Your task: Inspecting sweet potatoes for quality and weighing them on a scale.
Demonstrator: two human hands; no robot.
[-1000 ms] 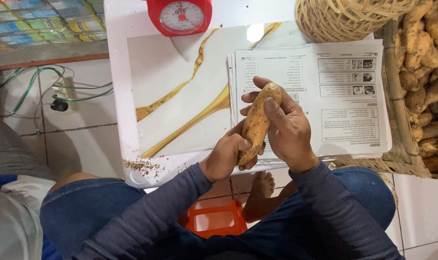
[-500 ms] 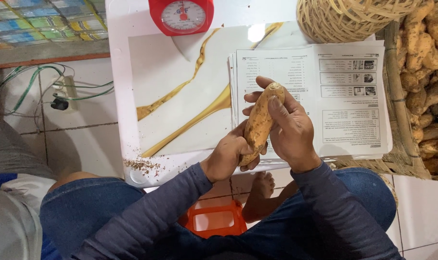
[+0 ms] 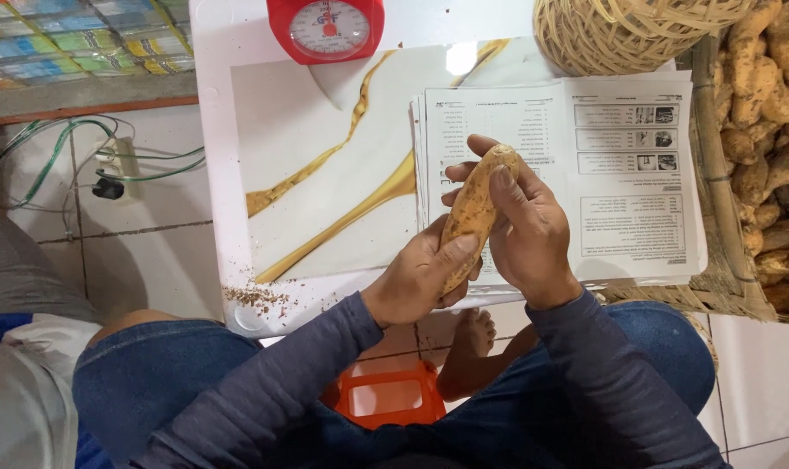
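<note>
Sweet potato (image 3: 473,213) held over the printed sheet (image 3: 620,174), near the worktop's (image 3: 230,174) front edge; long axis upright, tip toward the red scale (image 3: 327,28). Left hand (image 3: 420,274) wraps its base, right hand (image 3: 525,230) its side.

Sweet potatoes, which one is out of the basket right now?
The long tan sweet potato gripped by both the left hand and right hand over the table; the others lie heaped in the woven basket.
</note>
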